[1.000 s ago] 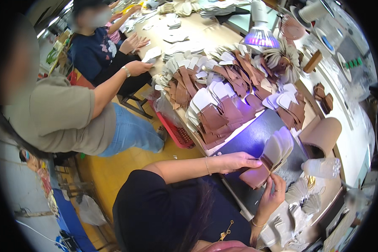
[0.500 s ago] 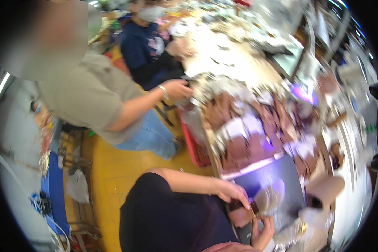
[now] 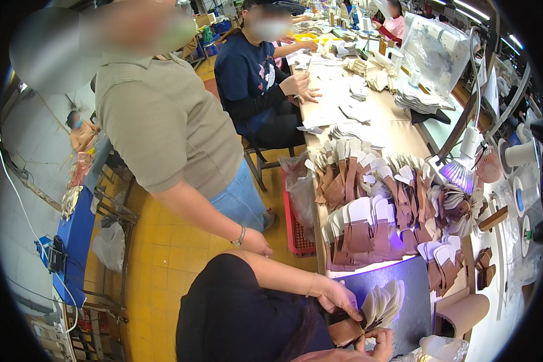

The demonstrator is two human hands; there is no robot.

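Observation:
A bundle of flat cut pieces, cream and fanned out at one end and brown at the other, is between my hands over a dark board. My left hand is closed on the bundle's middle, fingertips pressed where cream meets brown. My right hand is pinched close to my left fingertips, at the bundle's near side. A thin yellowish strand, perhaps a rubber band, shows at the right fingertips; most of it is hidden.
Rows of similar brown and cream bundles cover the table past the dark board. A lit lamp hangs over the right side. A brown roll lies beside the board. One person stands at my left; another sits beyond.
The standing person's arm has dropped from the table edge to their side. My view has shifted and sharpened. My hands stay at the bundle, now closer together.

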